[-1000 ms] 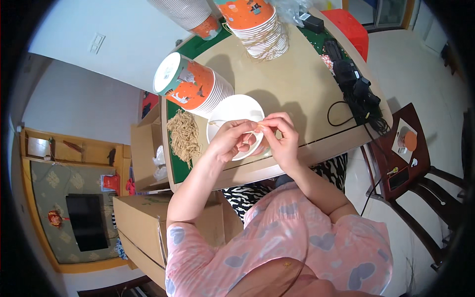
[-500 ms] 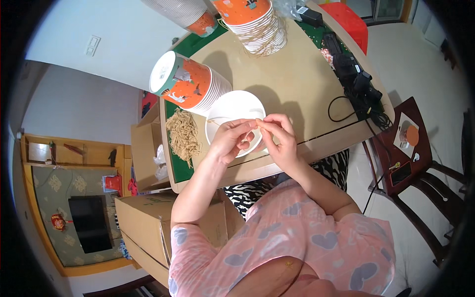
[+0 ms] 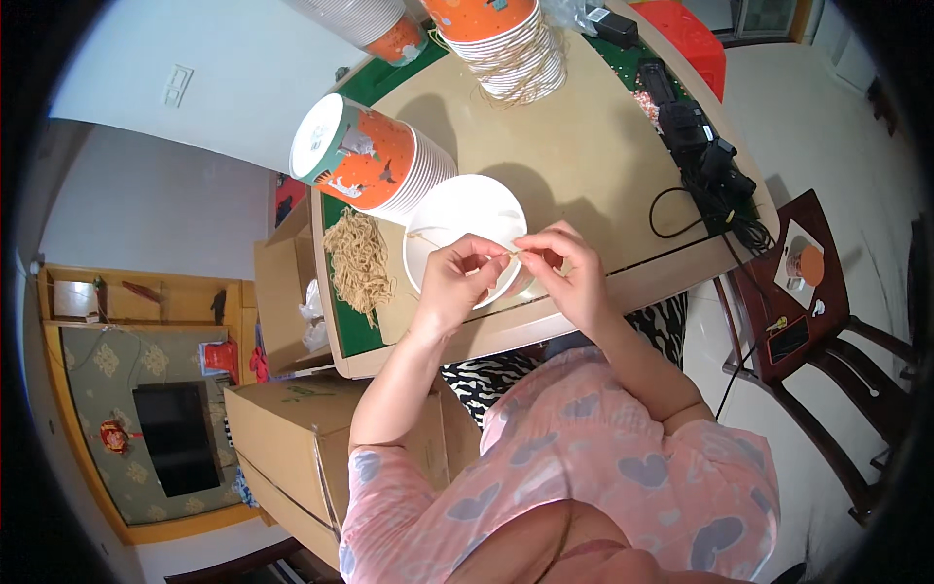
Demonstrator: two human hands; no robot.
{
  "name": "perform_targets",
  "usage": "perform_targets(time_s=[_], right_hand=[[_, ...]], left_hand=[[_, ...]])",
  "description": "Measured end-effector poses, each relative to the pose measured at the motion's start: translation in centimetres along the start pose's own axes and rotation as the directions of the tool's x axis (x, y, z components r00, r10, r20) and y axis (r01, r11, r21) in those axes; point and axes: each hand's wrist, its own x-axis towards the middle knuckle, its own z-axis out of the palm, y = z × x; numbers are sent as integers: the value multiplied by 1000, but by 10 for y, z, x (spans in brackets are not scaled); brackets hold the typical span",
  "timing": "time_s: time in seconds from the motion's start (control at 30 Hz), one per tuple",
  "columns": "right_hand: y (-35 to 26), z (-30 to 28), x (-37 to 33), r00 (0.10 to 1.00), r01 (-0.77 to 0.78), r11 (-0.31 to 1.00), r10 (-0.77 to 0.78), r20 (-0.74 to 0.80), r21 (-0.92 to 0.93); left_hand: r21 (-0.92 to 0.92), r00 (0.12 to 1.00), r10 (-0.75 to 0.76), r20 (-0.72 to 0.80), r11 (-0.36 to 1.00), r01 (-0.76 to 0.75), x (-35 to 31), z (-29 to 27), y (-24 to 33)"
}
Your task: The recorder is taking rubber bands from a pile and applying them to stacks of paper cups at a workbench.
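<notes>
I see two hands meeting at frame centre over one white round bowl (image 3: 465, 219), smooth and glossy, standing on the beige counter (image 3: 584, 165). My left hand (image 3: 455, 282) and right hand (image 3: 564, 268) each pinch an end of one thin, pale string (image 3: 514, 251), fingers closed on it above the bowl's lower rim. Just left of the bowl lies one loose bundle of tan strings (image 3: 358, 261), wiry and tangled. Above it, one stack of orange-printed paper bowls (image 3: 365, 161) lies on its side; a second stack (image 3: 501, 39) stands at the top edge. One brown cardboard box (image 3: 292, 443) sits lower left.
</notes>
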Motion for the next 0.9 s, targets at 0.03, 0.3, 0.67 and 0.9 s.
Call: perform_targets(time_s=[0.03,0.3,0.67,0.9], right_hand=[[1,1,0,1000,-1,1000,1,2,0],[3,5,2,999,-8,1000,7,-32,-18],[-3,9,3,1000,-4,997,3,-17,-73],[-25,12,5,998,-5,983,17,63,-186]], left_hand=[[-1,1000,-1,-1,1000,1,-1,2,-2],[-123,996,56,-70,990,-65,-11,9,3],[292,927,346,-143,910,-295,-9,13,-12],[284,892,384,-237,906,-314,-14,4,-19]])
